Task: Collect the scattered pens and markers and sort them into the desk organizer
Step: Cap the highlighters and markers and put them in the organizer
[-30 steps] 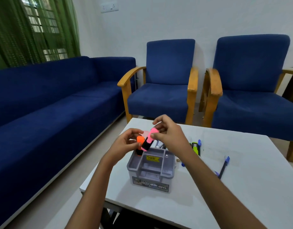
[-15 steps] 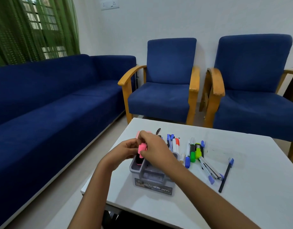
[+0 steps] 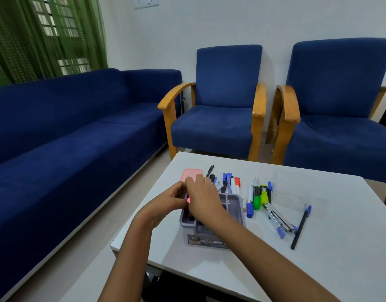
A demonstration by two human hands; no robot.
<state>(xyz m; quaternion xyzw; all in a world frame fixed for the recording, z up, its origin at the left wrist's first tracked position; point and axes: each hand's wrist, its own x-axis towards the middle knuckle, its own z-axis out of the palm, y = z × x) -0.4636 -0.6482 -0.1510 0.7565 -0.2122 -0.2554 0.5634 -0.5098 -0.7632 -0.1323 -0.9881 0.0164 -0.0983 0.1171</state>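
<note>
Blue sofa (image 3: 74,127) and two armchairs (image 3: 227,105) (wooden arms) line white walls (image 3: 209,20).

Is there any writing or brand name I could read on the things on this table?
None can be read.
Label on the front of the grey organizer: printed marks, too blurred.
White marker with a red cap: dark print, too small.
Green highlighter: dark label, unreadable.
</note>
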